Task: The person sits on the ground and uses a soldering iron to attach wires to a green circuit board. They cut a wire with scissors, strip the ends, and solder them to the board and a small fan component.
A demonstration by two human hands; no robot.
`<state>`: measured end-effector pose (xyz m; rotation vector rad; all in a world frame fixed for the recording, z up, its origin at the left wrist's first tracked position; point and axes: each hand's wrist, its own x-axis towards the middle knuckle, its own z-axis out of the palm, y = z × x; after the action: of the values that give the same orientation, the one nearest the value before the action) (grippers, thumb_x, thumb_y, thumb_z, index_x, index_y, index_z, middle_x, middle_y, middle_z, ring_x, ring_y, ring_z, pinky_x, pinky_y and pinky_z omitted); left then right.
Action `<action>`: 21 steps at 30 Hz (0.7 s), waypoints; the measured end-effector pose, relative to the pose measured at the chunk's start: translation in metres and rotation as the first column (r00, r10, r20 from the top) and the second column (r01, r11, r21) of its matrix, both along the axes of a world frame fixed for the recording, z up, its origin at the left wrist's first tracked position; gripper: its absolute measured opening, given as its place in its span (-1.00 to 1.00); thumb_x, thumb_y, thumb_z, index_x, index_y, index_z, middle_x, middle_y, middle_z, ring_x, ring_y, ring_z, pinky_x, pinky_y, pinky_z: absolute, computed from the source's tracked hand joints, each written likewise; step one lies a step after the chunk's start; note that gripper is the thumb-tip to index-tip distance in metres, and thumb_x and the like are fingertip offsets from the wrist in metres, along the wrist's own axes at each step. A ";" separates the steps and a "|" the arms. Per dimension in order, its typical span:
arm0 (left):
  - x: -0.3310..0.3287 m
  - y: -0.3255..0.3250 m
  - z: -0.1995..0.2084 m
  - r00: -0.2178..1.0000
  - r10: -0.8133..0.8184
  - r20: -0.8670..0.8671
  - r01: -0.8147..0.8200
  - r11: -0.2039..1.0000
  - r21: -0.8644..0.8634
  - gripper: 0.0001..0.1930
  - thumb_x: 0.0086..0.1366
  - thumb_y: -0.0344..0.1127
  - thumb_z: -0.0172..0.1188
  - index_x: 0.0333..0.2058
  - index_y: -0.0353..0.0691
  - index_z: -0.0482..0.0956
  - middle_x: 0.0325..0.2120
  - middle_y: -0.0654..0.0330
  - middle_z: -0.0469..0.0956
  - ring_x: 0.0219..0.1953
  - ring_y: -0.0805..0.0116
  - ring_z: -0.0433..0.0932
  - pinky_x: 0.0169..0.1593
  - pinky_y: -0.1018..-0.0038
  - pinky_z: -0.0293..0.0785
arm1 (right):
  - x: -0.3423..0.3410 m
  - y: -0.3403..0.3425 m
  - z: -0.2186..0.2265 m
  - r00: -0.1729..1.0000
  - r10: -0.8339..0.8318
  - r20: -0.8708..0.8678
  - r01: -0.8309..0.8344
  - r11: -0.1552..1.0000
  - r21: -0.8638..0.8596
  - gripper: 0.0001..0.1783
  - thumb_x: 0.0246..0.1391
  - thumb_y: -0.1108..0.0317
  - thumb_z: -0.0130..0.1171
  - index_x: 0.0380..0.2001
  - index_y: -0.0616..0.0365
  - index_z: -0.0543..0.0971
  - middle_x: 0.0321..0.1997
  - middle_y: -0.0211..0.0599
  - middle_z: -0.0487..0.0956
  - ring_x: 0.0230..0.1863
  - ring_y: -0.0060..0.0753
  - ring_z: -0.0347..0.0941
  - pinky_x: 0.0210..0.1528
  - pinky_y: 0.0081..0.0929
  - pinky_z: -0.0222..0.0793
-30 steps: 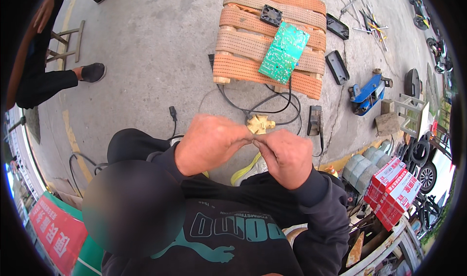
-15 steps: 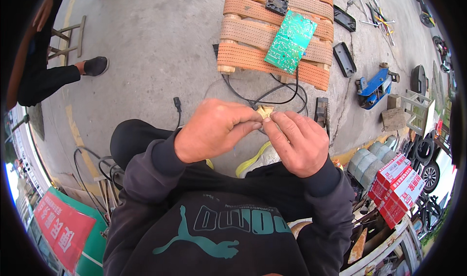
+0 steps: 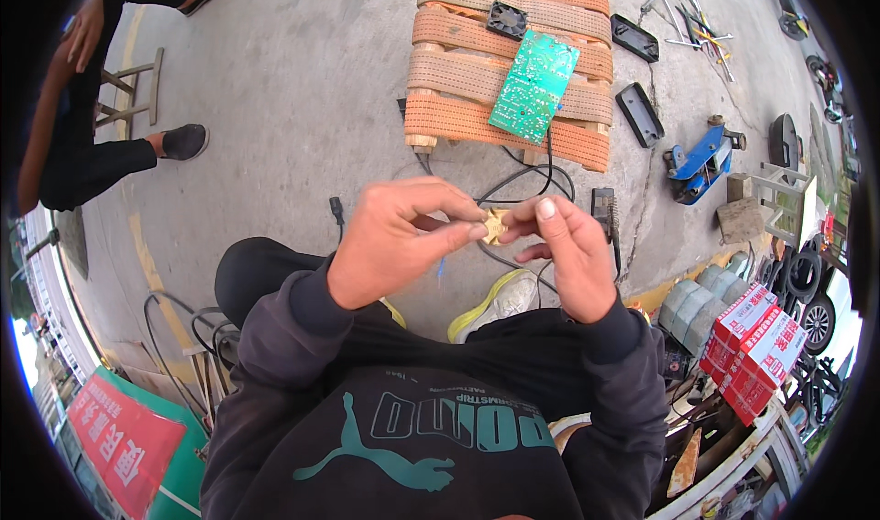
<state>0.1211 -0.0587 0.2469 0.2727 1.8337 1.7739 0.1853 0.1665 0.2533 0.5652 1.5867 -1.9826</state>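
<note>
A small yellowish piece with an uneven edge (image 3: 495, 228) is pinched between the thumb and forefinger of my left hand (image 3: 394, 236). Its exact kind I cannot make out. Close beside it on the right is my right hand (image 3: 573, 254), thumb raised away from the loosely bent fingers. Those fingertips are at the piece's right edge; whether they touch it I cannot tell. Beyond my hands, a green circuit board (image 3: 534, 87) and a small black fan (image 3: 506, 19) lie on a low stool of woven orange straps (image 3: 440, 66).
Black cables (image 3: 486, 195) run below the stool, and a plug (image 3: 336, 210) lies left. To the right are black plastic shells (image 3: 639, 115), a blue jack (image 3: 704, 164), scattered tools (image 3: 701, 30) and red-white boxes (image 3: 750, 350). Another person's shoe (image 3: 186, 142) is at far left.
My right hand has opened from its pinch, its thumb lifting away, so more of the yellowish piece shows. My left hand still pinches it. The view has shifted slightly.
</note>
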 end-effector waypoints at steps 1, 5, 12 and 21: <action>-0.001 0.001 0.000 0.999 0.035 0.015 -0.035 0.999 0.038 -0.89 0.21 -0.56 0.40 -0.26 -0.32 0.74 -0.30 0.15 0.69 -0.31 0.45 0.64 -0.28 0.54 0.51 | 0.003 -0.011 -0.007 0.997 -0.047 -0.064 0.047 0.999 -0.010 -0.71 0.41 0.34 0.06 0.08 0.28 0.47 0.08 -0.24 0.58 0.10 -0.36 0.53 0.09 -0.35 0.45; 0.004 0.014 -0.016 0.981 0.190 -0.038 -0.184 0.977 0.110 -0.88 0.23 -0.53 0.41 -0.24 -0.34 0.76 -0.32 0.23 0.64 -0.34 0.56 0.59 -0.29 0.60 0.52 | 0.018 -0.049 -0.014 0.980 -0.118 -0.160 0.082 0.973 -0.215 -0.43 0.34 0.45 0.05 0.37 0.30 0.23 0.34 -0.14 0.40 0.41 -0.28 0.31 0.43 -0.26 0.19; 0.004 0.036 -0.020 0.963 0.268 -0.036 -0.269 0.963 -0.019 -0.89 0.23 -0.47 0.43 -0.26 -0.32 0.76 -0.41 0.27 0.64 -0.37 0.59 0.58 -0.31 0.63 0.49 | 0.032 -0.081 -0.032 0.898 -0.369 -0.241 0.289 0.905 -0.311 -0.38 0.30 0.50 0.15 0.36 0.29 0.21 0.24 -0.21 0.41 0.19 -0.44 0.39 0.24 -0.39 0.35; 0.004 0.050 -0.033 0.953 0.166 0.255 -0.192 0.978 0.081 -0.86 0.31 -0.37 0.41 -0.22 -0.29 0.71 -0.35 0.29 0.69 -0.34 0.58 0.55 -0.26 0.59 0.47 | 0.031 -0.062 -0.042 0.815 -0.516 -0.262 0.538 0.843 0.014 -0.77 0.39 0.35 0.19 -0.01 0.26 0.50 -0.35 -0.58 0.45 -0.37 -0.80 0.25 -0.36 -0.73 0.19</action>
<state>0.1250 -0.0084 0.2142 -0.0773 1.6339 1.9339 0.2159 0.1044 0.2117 0.9047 1.8175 -2.4807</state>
